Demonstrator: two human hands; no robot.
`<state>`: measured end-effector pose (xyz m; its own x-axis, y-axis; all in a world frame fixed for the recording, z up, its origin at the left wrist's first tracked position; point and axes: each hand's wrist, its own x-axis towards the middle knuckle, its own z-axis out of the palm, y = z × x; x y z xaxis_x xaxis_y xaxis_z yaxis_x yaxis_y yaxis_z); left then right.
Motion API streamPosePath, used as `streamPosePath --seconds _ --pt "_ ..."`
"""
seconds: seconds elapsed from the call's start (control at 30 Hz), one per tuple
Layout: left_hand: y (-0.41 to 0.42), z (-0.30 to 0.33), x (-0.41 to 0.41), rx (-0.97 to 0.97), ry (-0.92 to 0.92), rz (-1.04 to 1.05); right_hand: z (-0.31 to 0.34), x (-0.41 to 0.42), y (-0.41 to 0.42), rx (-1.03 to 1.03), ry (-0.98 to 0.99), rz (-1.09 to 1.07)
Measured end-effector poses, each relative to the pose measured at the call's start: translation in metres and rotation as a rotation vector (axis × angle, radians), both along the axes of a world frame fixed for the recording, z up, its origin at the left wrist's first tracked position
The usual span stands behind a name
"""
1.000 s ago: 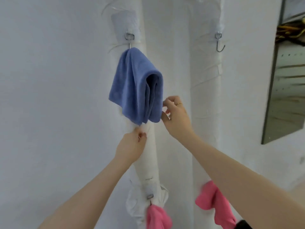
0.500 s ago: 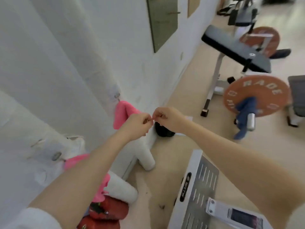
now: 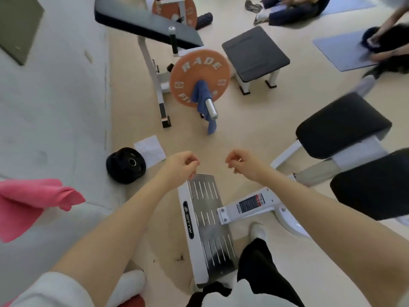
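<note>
My left hand (image 3: 182,165) and my right hand (image 3: 241,162) are held out in front of me, a short gap apart, above the floor of a gym. Both have their fingers curled in and hold nothing. A blue towel (image 3: 204,105) hangs over the bar end in front of an orange weight plate (image 3: 199,77), beyond my hands. A pink towel (image 3: 33,202) hangs by the white wall at the left. Below my hands lies a slotted metal footplate (image 3: 205,220) of a machine.
A black weight plate (image 3: 126,165) and a white cloth (image 3: 150,150) lie on the floor near the wall. Padded benches (image 3: 255,53) stand ahead, black pads (image 3: 340,126) to the right. People sit on mats (image 3: 338,49) at the far right.
My view has swung from the blue towel on the wall hook down to the gym floor. My hands left that towel, met in front of me, and are now apart.
</note>
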<state>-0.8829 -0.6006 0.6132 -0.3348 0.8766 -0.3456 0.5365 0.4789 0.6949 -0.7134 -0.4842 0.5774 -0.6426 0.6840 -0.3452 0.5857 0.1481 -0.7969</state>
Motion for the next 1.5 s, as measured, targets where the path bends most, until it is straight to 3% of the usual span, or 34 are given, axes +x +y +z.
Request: streamPosePath --seconds 0.17,0.47,0.67,1.0,1.3,1.5 --pt "0.048 -0.015 0.03 -0.018 -0.063 0.005 -0.015 0.024 0.039 -0.042 -0.043 0.009" --pt "0.156 -0.027 0.101 -0.111 -0.093 0.112 -0.028 0.074 0.161 -0.103 -0.188 0.219" --pt "0.2 -0.011 0.117 -0.045 -0.132 0.153 -0.023 0.099 0.215 -0.075 -0.293 0.422" --pt "0.258 -0.018 0.082 -0.033 -0.115 0.203 -0.033 0.061 0.27 -0.131 -0.108 0.127" --pt "0.375 -0.046 0.008 -0.065 -0.077 0.149 -0.058 -0.005 0.358 -0.174 -0.116 0.026" --pt "0.502 -0.087 -0.105 -0.138 -0.014 0.253 -0.08 -0.108 0.475 0.177 -0.293 0.292"
